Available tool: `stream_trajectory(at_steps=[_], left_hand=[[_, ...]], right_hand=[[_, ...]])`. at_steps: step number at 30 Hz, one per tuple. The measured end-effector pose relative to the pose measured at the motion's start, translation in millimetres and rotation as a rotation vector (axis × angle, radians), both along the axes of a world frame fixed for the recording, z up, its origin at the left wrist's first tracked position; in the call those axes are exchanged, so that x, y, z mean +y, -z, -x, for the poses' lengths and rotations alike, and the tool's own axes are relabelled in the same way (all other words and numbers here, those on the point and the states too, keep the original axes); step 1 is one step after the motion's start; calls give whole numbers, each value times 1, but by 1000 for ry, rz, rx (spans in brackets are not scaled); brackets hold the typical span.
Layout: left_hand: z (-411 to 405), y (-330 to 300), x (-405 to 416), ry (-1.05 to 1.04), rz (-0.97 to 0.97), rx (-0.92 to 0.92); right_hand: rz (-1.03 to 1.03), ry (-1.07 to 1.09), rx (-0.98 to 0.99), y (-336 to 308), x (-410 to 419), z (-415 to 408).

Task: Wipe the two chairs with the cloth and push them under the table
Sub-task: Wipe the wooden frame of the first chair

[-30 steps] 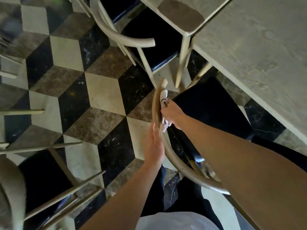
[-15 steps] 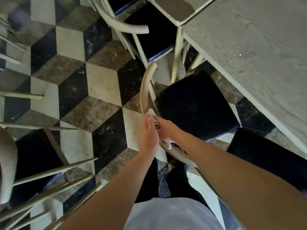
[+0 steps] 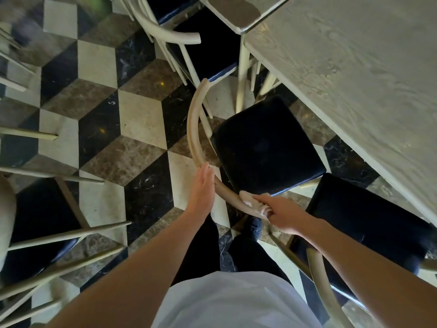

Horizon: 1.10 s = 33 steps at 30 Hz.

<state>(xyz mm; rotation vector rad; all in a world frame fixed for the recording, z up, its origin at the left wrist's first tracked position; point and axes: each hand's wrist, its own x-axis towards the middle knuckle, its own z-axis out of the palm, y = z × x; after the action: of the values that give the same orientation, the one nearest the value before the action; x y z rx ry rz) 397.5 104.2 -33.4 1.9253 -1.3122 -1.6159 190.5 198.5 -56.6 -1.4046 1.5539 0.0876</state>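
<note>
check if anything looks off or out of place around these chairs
Nothing spilled or broken. The chair being wiped stands out from the table, seat fully exposed. The right hand presses the cloth on its curved backrest; the left hand steadies it.

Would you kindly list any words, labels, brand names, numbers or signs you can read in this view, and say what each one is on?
There is no readable text anywhere in this view.
The grey wooden table top bears only grain.
The curved pale wooden chair back and its black padded seat are plain.
The crumpled white cloth in the right hand shows no print or tag.
The black, cream and brown marble floor tiles carry veining only.
</note>
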Motion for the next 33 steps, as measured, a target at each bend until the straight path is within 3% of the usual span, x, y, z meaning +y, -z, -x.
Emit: stream_trajectory(at_steps=[5,11,14,17,24,29,33], left_hand=[[-1,-1,4,17,24,5],[-1,-3,4,-70,6,56],[-8,-2,-4,-161,-29,113],[-22,4,-15,-274,-103,146],[-44,21,-46,-464,-227,173],[-52,27,-81,-409,-250,246],[-57,21,-115,-444,-340,371]], right_hand=[[87,105,-191,1,42,21],[329,-219,223,23,74,-14],[553,-340,241,28,72,-44],[618,-406,231,42,59,-68],[662,-443,228,57,-14,-107],[761,-504,225,48,-88,-123],[671,-558,248,39,-159,-135]])
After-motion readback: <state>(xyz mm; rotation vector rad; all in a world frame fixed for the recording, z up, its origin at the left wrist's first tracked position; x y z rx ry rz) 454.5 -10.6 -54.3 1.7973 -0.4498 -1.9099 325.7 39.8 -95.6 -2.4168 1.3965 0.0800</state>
